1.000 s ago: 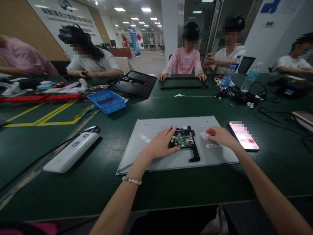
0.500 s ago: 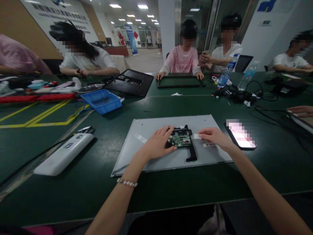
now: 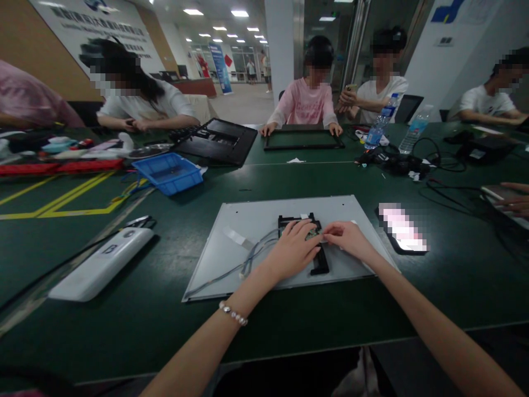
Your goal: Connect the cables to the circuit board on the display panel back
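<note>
A grey-white flat panel (image 3: 219, 275) lies on the green table in front of me. On it sits a black plastic bracket (image 3: 320, 262) carrying a green circuit board (image 3: 313, 232), mostly covered by my hand. My left hand (image 3: 293, 248) rests over the board and bracket, palm down with fingers stretched out. My right hand (image 3: 345, 238) is at the bracket's right side, thumb and fingers pinched on a small strip of white tape, mostly hidden by the fingertips. Grey cables (image 3: 258, 251) loop across the panel left of my left hand. A clear tape strip (image 3: 237, 237) lies there too.
A phone (image 3: 403, 229) lies right of the panel, a white power bank (image 3: 103, 264) to the left. Beyond are a blue tray (image 3: 169, 173), a black casing (image 3: 219, 140), bottles (image 3: 380, 124) and tangled cables. Across the table a person holds a black frame (image 3: 303, 148).
My left hand has slid right over the circuit board, uncovering the grey cables. My right hand has moved left with the white tape, to the board's edge beside my left fingertips.
</note>
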`<control>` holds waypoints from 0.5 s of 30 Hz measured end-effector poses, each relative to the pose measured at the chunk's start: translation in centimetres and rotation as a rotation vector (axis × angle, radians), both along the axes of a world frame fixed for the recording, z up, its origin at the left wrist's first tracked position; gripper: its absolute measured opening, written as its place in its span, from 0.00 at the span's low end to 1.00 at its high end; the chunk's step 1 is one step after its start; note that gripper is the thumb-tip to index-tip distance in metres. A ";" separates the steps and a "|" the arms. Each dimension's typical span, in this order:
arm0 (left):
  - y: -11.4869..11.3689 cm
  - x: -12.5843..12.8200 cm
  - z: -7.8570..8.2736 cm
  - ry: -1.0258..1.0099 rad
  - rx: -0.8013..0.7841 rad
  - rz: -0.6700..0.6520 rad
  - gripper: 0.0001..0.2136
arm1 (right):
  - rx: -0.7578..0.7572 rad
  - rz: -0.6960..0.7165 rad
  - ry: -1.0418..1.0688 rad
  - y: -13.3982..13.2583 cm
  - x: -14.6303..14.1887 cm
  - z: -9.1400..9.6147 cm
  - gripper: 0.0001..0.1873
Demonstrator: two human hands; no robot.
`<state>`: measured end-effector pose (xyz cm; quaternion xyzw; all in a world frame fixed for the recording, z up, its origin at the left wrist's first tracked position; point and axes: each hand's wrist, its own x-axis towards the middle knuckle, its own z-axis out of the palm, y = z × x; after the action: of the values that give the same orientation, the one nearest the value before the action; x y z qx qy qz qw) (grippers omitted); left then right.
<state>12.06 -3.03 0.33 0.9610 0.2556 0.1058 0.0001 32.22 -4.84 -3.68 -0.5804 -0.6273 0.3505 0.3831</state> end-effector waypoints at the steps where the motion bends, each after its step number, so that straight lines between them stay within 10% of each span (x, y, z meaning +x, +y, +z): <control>1: 0.0 0.1 -0.2 0.004 0.004 -0.006 0.15 | 0.017 -0.004 -0.014 0.0 -0.1 0.0 0.07; 15: 0.0 0.2 -0.4 0.027 0.025 0.006 0.15 | 0.188 0.031 -0.282 -0.6 0.0 0.7 0.05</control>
<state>12.29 -2.99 -0.10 0.9614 0.2571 0.0962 -0.0159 32.18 -5.42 -2.94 -0.5757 -0.7137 0.2114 0.3384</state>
